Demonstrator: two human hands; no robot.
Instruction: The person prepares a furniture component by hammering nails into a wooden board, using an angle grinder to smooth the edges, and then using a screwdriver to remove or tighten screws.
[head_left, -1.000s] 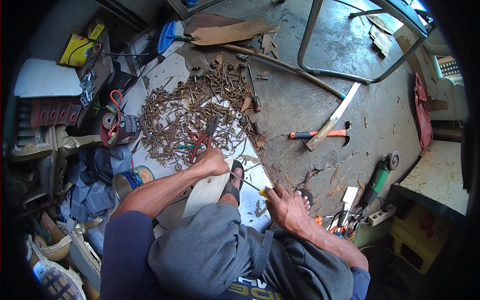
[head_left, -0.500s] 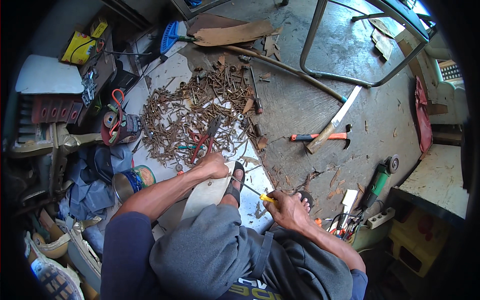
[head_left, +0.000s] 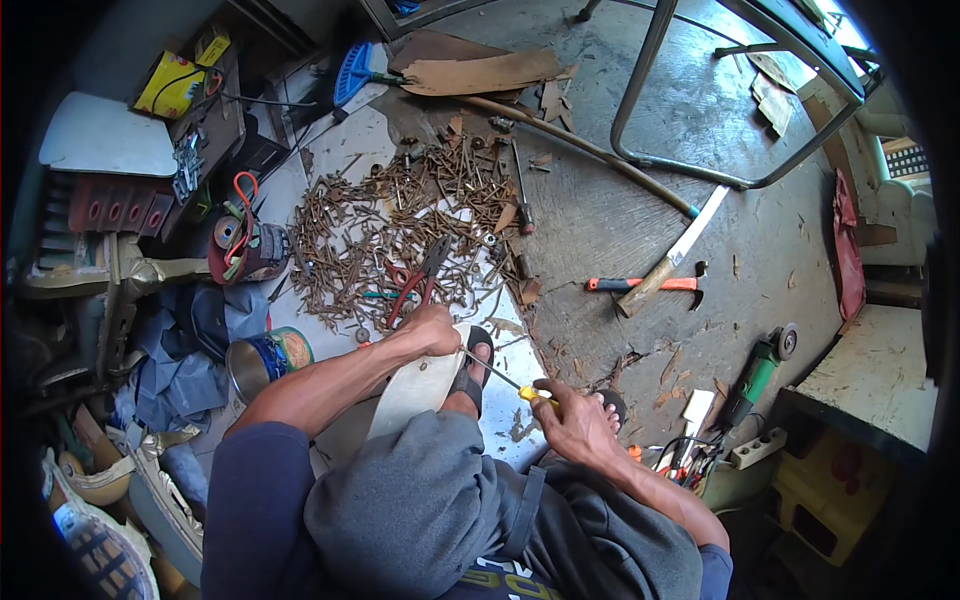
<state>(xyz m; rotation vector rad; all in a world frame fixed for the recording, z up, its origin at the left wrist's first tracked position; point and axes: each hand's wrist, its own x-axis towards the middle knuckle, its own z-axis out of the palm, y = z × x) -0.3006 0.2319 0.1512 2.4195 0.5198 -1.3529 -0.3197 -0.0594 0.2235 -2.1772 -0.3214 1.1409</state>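
Observation:
My left hand (head_left: 432, 330) is closed on the far end of a pale, curved flat piece (head_left: 408, 395), which lies along my leg. My right hand (head_left: 580, 428) grips a screwdriver (head_left: 527, 392) by its yellow handle, the thumb and fingers partly unwrapped from it. Its thin shaft slants left to the edge of the pale piece, close beside my left fingers. Whether the tip sits on a screw is too small to tell. Just beyond my left hand lie red-handled pliers (head_left: 420, 280), at the near side of a big heap of rusty screws (head_left: 390, 225).
A hammer (head_left: 640, 285) lies under a wooden-handled blade (head_left: 675, 250) on the right floor. Farther right are a green angle grinder (head_left: 755, 375) and a power strip (head_left: 758, 448). A metal-framed chair (head_left: 740, 180) stands at the back. An open tin (head_left: 262, 362) is beside my left forearm.
The view has shifted slightly. My right fingers have changed their hold on the screwdriver handle and look looser around it. My left hand keeps its grip on the pale piece.

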